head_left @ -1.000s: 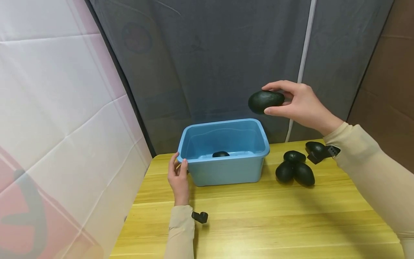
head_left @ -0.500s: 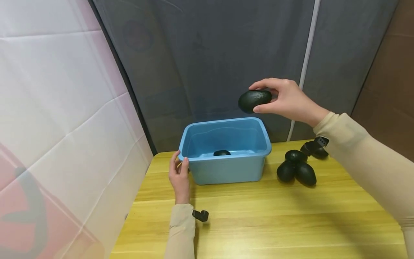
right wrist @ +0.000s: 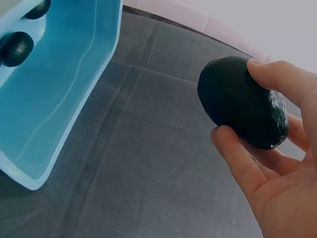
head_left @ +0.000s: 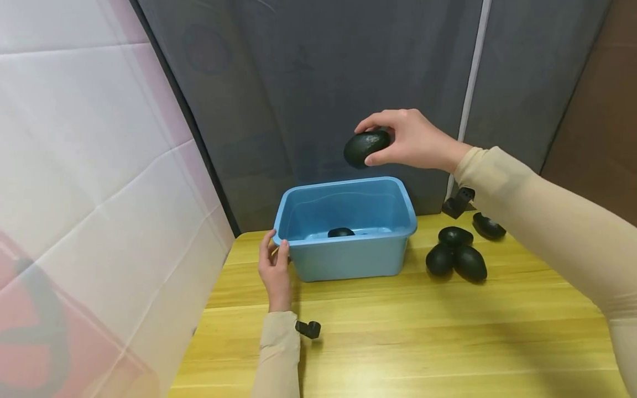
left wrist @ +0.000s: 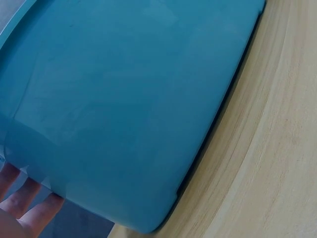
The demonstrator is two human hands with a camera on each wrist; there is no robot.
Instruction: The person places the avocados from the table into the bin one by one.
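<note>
My right hand grips a dark green avocado in the air, above the far rim of a blue plastic tub. In the right wrist view that avocado sits between thumb and fingers, with the tub below and to the left. One avocado lies inside the tub. My left hand holds the tub's near left corner; the left wrist view shows its fingers under the tub's wall.
Three avocados lie grouped on the yellow wooden table right of the tub, another farther back. A small black part lies by my left sleeve. Grey curtain stands behind, white sheet at left.
My right hand has carried the avocado leftward, from right of the tub to above its far rim. The left hand has stayed on the tub's corner.
</note>
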